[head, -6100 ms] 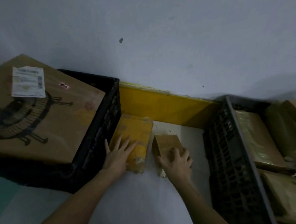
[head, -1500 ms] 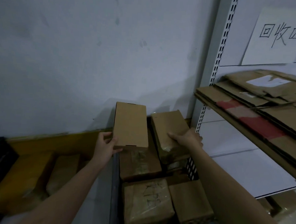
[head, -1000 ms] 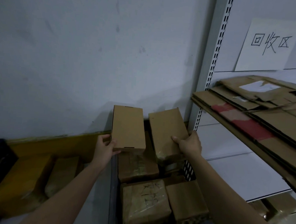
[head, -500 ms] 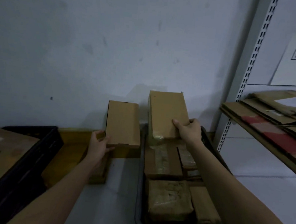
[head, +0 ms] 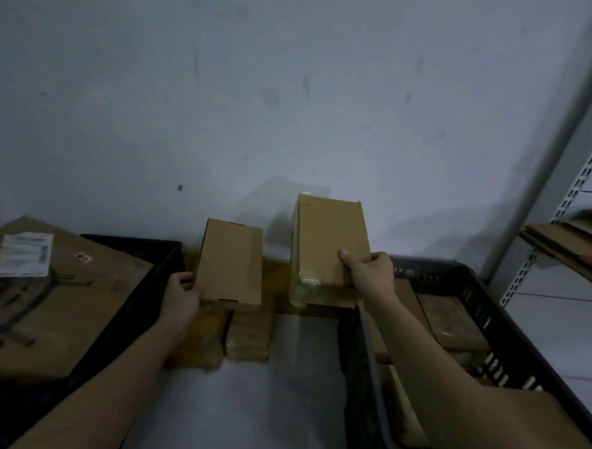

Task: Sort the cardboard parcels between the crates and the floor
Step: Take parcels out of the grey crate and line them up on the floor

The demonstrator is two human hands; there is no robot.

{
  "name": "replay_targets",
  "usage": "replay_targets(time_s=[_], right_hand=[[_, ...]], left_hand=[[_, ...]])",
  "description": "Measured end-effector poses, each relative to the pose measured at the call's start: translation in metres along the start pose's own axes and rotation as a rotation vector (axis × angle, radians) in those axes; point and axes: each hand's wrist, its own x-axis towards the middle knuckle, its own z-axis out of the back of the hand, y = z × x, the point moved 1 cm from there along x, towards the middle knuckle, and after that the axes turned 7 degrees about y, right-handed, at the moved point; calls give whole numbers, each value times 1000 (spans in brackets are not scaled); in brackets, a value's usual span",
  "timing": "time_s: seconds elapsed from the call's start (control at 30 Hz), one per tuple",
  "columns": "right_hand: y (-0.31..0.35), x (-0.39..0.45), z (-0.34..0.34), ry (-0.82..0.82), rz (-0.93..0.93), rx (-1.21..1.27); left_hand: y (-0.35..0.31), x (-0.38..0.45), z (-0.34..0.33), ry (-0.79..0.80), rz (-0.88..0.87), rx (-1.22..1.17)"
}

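Both parcels have swung leftward out of the right crate (head: 489,305) since a moment ago. The left hand (head: 181,295), its grip clamped on a flat carton (head: 230,260), hangs above two parcels on the floor (head: 244,400); the right hand (head: 371,274) pinches a taped box (head: 331,240), likely bound for the floor too

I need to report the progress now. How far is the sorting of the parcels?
Looks done: two wrapped parcels lie on the floor between the crates. In hand: the left hand holds a plain flat box and the right hand a taped box, both raised above the floor gap. Left: several parcels remain in the right crate; the large box fills the left crate.
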Motion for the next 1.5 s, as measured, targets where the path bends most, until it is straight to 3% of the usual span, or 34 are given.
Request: replay_targets(time_s=[0.27,0.53,0.67,0.73,0.83,0.93,1.17,1.4,1.5], right_hand=[[-47,-24,-81,-65,-125,-129],[-97,-36,-113,-89,-294,-258],[-114,-33,-117,-86,-321,-294],[-119,-30,-119,-80,-334,-305],[-123,-23,-123,-82,-339,-303],[-127,-15,-124,-82,-330,-301],[-148,1,-112,-97,-358,-319],[-183,13,-122,-73,-410,-361],[-195,24,-130,-34,-429,-321]], left_hand=[[75,34,75,13,156,123],[124,56,72,40,294,198],[122,62,63,81,169,392],[121,54,57,115,49,637],[128,53,44,326,-138,1037],[139,65,37,522,-146,1243],[128,77,21,381,-194,1377],[137,99,9,532,-92,1433],[148,97,6,493,-112,1450]])
